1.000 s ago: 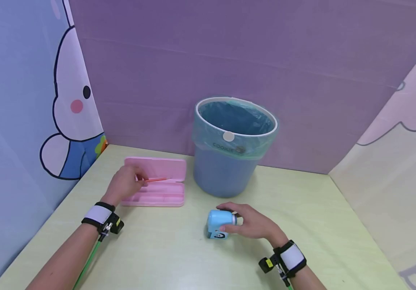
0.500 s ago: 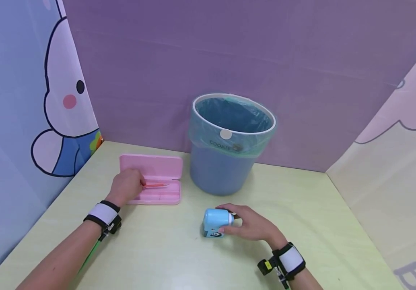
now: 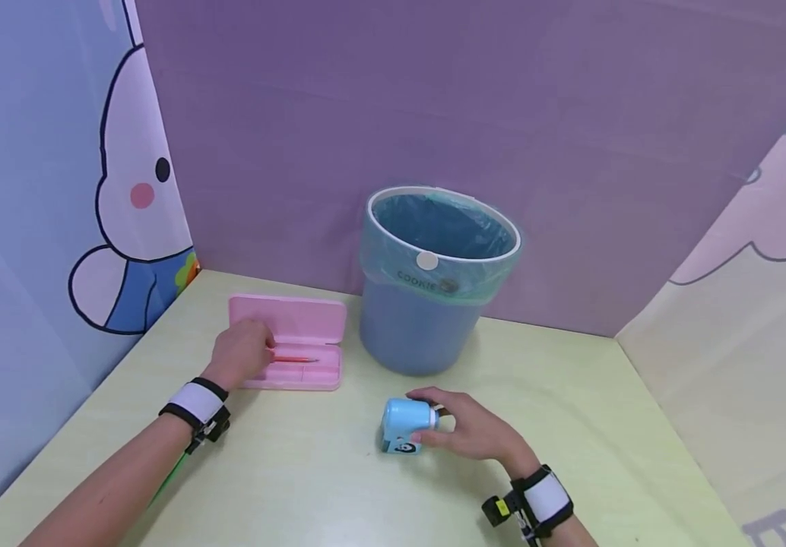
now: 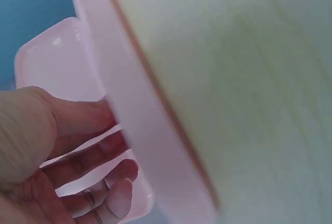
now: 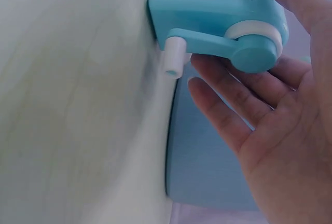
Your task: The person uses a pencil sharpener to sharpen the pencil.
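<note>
A pink pencil case (image 3: 290,315) lies with its lid raised at the left of the table. My left hand (image 3: 241,353) reaches into its tray and pinches the left end of a red pencil (image 3: 295,359), whose dark tip points right. In the left wrist view the case wall (image 4: 140,115) hides the fingertips and the pencil. Near the middle of the table, my right hand (image 3: 471,429) holds a light blue crank pencil sharpener (image 3: 403,424) between thumb and fingers. Its crank handle (image 5: 207,43), with a white knob, faces the palm in the right wrist view.
Behind the sharpener stands a blue trash bin (image 3: 413,327) with a green liner and white rim. A purple backdrop (image 3: 468,91) closes off the far table edge. Printed cartoon sheets (image 3: 23,190) hang at both sides.
My left hand has lowered the pencil into the case's tray, and the pencil now lies nearly level there. The right hand and sharpener have stayed about where they were.
</note>
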